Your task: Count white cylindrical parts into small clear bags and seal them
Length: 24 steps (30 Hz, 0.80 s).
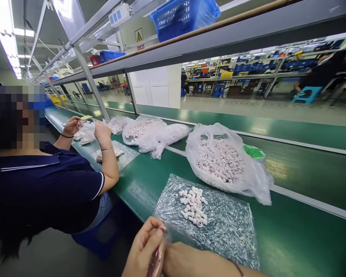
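Observation:
My left hand (146, 246) is closed at the bottom centre, thumb and fingers pinching the edge of a clear plastic bag (155, 261). My right hand (180, 256) reaches in from the right against the bag, its fingers hidden behind the left hand and the plastic. Beyond them, a pile of small white plastic fittings (193, 206) lies on a crinkled clear sheet (230, 227) on the green table (141, 188). Farther back, a large open plastic bag (194, 154) holds many similar pale fittings (222, 159).
A person in a dark shirt (46, 184) sits at the left, handling a bag. More bags of fittings (140, 129) stand along the table. Behind the large bag lies a green packet (253, 151). A metal shelf (173, 52) with a blue basket (184, 19) crosses above.

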### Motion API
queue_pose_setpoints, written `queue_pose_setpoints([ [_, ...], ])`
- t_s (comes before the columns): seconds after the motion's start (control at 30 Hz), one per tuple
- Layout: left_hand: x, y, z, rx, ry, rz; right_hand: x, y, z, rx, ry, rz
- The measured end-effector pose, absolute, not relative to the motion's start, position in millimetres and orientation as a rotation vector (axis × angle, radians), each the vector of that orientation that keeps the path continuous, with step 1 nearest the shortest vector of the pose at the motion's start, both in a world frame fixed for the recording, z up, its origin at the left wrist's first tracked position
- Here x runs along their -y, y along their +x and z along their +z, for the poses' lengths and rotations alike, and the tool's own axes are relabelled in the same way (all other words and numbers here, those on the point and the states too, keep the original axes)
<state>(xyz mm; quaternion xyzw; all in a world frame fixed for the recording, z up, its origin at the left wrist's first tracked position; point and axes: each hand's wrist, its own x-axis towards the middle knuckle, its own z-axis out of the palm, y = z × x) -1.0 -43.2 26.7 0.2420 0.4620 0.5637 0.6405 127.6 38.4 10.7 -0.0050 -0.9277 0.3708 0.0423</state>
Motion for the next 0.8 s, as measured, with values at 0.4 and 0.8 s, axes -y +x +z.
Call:
queue_pose_setpoints([
  [0.4, 34.1, -4.4, 18.5, -0.993, 0.517, 1.321, -165.9, 244.2, -27.2, 2.436, -1.250, 0.753],
  [0.8, 32.5, -4.1, 11.9, -1.007, 0.444, 1.343, -172.4, 256.6, -13.4, 1.421, -0.740, 2.086],
])
